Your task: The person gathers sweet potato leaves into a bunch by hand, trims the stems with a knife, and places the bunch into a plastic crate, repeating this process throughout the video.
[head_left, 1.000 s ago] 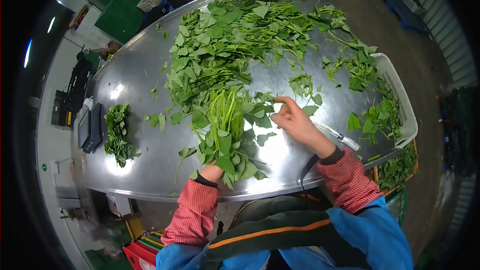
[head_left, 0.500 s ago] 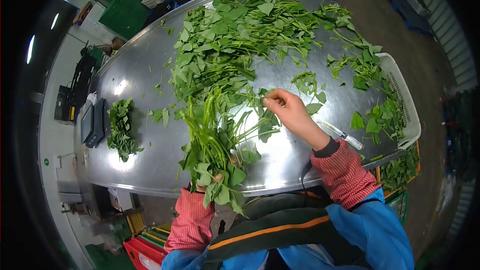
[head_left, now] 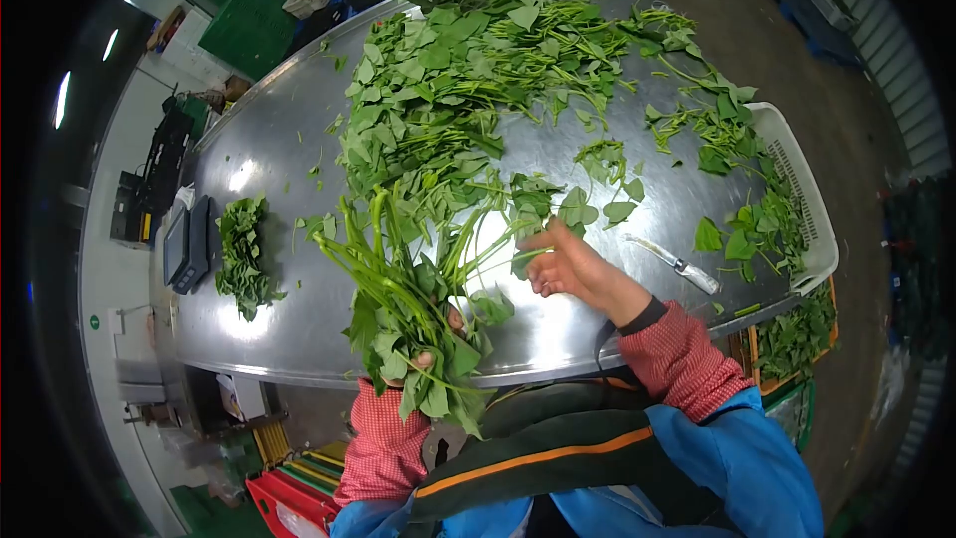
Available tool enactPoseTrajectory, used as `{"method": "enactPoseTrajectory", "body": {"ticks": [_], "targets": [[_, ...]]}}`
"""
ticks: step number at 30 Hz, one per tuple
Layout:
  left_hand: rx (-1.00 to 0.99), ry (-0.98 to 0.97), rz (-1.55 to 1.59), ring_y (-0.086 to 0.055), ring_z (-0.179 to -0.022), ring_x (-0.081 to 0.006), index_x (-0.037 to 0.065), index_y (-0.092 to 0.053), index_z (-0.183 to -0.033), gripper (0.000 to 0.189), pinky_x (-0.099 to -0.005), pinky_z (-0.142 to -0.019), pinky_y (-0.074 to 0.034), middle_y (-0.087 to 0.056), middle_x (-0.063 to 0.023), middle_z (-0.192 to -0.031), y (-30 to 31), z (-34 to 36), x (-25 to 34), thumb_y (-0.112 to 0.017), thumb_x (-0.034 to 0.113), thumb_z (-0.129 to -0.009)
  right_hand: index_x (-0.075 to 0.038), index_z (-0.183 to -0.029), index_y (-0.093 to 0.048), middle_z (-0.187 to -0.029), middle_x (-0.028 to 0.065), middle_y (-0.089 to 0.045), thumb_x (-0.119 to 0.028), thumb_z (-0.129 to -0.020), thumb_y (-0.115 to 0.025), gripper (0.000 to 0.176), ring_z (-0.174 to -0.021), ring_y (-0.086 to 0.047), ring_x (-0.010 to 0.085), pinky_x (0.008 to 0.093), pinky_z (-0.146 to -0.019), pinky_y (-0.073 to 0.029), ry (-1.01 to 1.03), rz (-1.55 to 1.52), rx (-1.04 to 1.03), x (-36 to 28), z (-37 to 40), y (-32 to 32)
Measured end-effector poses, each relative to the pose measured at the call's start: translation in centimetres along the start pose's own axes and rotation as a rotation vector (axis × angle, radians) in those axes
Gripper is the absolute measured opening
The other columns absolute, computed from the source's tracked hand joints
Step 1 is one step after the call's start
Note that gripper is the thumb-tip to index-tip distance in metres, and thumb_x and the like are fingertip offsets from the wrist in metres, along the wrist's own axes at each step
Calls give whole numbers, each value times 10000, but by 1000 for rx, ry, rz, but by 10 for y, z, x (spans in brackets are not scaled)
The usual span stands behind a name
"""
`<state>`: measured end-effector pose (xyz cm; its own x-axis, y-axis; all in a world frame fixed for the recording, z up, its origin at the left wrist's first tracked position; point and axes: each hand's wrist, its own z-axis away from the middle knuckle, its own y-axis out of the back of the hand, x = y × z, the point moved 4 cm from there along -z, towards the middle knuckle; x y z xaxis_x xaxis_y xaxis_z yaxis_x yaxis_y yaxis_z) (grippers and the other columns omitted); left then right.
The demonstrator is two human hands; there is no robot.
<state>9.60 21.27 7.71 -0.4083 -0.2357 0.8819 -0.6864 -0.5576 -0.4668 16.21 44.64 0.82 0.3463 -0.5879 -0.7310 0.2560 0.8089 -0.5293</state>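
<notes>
Currently, from head view, I see left hand [head_left: 425, 360] closed round bunch of leafy greens [head_left: 383, 289] over surface's [head_left: 319, 339] near edge, palm mostly hidden. Right hand [head_left: 583, 274] partly open, fingers apart by slender stem [head_left: 498, 262]; cannot tell whether touching. Best grip firmly yet gently, stems aligned, leaves uncrushed. Bunch looks fresh: bright stems fanned, broad leaves drooping.

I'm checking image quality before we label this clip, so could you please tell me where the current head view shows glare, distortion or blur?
Head view: strong glare on the metal table, brightest just below the right hand; head view: wide-angle distortion bows the table's edges, and the corners go black; head view: the right hand looks slightly soft, possibly from motion.
</notes>
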Motion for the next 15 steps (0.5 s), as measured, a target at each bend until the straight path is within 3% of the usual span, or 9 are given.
{"method": "enactPoseTrajectory", "body": {"ticks": [1, 4, 5, 8, 9, 12, 13, 15], "targets": [[-6, -1, -1, -586, -978, -276, 54, -382, -1329, 835, -411, -840, -507, -564, -131, -1109, -1, 0, 0, -838, 117, -632, -1, -1082, -555, -799, 58, -602, -579, -886, -517, 611, -674, -583, 146, 265, -589, -457, -3, 21, 62, 2, 2, 2], [-23, 2, -13, -585, -982, -278, 59, -378, -1331, 829, -411, -840, -504, -561, -131, -1116, -3, 0, -4, -836, 115, -643, -21, -895, -596, -701, 17, -555, -408, -834, -672, 399, -589, -539, 118, 282, -533, -414, 523, 467, 437, -33, 21, -8], [-34, 4, -21, -585, -983, -278, 60, -377, -1331, 826, -411, -839, -503, -561, -132, -1119, -5, 1, -6, -836, 114, -646, -35, -746, -595, -681, 31, -540, -312, -755, -747, 316, -604, -542, 161, 326, -551, -417, 496, 648, 552, -50, 37, -14], [-74, 10, -36, -584, -988, -280, 65, -373, -1333, 820, -411, -839, -501, -558, -133, -1125, -11, -1, -11, -834, 112, -657, -40, -711, -614, -685, 80, -544, -357, -740, -741, 343, -642, -545, 236, 374, -587, -432, 895, 1048, 592, -82, 48, -39], [-88, 9, -43, -584, -989, -281, 67, -371, -1333, 818, -411, -838, -500, -557, -133, -1128, -13, -1, -13, -833, 112, -660, -41, -735, -666, -714, 98, -576, -417, -750, -725, 381, -710, -554, 293, 399, -637, -445, 892, 1196, 572, -81, 41, -39], [-127, 27, -53, -584, -994, -283, 73, -370, -1334, 815, -413, -837, -498, -551, -127, -1140, -22, -1, -12, -833, 110, -665, -44, -792, -686, -753, 87, -589, -368, -807, -700, 325, -760, -578, 230, 329, -677, -446, 405, 1261, 327, -60, 11, -30], [-128, 18, -32, -586, -995, -284, 76, -366, -1338, 821, -414, -837, -498, -549, -124, -1144, -19, 1, -17, -833, 114, -664, -49, -868, -698, -815, 64, -623, -369, -825, -692, 323, -773, -595, 177, 308, -685, -462, 71, 906, 124, -49, -2, -23], [-133, -11, -23, -590, -994, -285, 76, -360, -1341, 827, -414, -837, -498, -549, -122, -1145, -18, 1, -18, -833, 124, -665, -51, -874, -684, -835, 42, -635, -355, -848, -672, 305, -770, -591, 137, 292, -675, -464, 45, 380, 16, -26, -14, -12]]}}
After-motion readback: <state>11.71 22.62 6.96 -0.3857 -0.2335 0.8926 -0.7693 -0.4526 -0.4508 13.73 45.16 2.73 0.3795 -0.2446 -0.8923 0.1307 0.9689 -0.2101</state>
